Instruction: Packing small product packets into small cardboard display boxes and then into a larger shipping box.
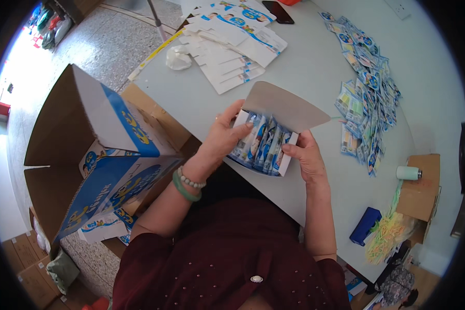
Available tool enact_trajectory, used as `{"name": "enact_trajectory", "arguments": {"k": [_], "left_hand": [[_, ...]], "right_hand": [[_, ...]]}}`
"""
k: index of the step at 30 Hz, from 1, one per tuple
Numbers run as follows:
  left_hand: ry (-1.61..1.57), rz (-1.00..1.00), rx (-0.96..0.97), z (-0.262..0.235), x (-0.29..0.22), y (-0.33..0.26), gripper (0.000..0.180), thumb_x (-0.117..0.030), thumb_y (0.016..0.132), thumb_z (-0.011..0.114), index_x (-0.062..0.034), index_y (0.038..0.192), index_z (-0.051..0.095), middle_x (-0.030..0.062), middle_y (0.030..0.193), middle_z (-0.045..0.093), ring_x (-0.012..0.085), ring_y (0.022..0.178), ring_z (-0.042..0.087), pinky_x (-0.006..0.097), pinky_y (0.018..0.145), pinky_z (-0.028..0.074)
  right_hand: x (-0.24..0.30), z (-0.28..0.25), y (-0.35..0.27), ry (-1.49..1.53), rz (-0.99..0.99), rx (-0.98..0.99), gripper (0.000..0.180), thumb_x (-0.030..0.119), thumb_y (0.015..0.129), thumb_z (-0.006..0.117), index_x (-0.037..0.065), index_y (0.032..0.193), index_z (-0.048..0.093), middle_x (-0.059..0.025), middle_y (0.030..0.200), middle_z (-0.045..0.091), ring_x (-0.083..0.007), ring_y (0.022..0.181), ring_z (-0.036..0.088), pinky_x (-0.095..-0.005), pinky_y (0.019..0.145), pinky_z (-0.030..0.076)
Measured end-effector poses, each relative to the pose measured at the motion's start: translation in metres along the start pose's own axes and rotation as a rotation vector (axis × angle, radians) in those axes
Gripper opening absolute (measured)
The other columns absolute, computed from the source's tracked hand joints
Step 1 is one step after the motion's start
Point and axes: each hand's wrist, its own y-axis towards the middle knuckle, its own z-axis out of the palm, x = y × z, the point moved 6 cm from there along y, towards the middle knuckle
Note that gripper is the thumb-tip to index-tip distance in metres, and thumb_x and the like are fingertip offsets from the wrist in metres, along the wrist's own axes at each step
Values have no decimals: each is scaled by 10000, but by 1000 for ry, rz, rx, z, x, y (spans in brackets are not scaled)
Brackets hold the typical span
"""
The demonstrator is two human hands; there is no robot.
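Observation:
Between my two hands is a small white carton (288, 107) with its lid flap standing up. Blue-and-white sachets (266, 142) stand packed in a row inside it. My left hand (225, 132) grips the carton's left end, the thumb lying over the sachets. At the right end, my right hand (307, 155) holds the carton wall, its thumb on the top edge. The carton is tilted toward me over the table's near edge. Its underside and the fingers beneath are hidden.
A heap of loose sachets (367, 88) lies on the table (315, 67) at the right. Flattened cartons (232, 46), a crumpled tissue (179, 57) and a phone (278, 12) are at the back. A large open cardboard box (124, 175) stands left. Near right are a blue stapler-like object (365, 226) and coloured strings (385, 237).

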Motion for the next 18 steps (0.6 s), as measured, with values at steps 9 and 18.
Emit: {"name": "enact_trajectory", "arguments": {"k": [9, 18], "left_hand": [[64, 170, 301, -9, -17, 17, 473, 43, 832, 626, -87, 1282, 562, 71, 1282, 536, 148, 1120, 538, 269, 937, 461], [1385, 656, 518, 29, -68, -43, 461, -13, 790, 633, -131, 1234, 601, 100, 1336, 534, 285, 1311, 429, 458, 1110, 291]], "right_hand": [[14, 7, -1, -196, -320, 249, 356, -63, 772, 644, 137, 1056, 724, -78, 1325, 531, -201, 1198, 511, -302, 1013, 418], [24, 8, -10, -850, -530, 190, 332, 40, 811, 635, 233, 1067, 722, -35, 1298, 578, -239, 1276, 442, -384, 1114, 261]]}}
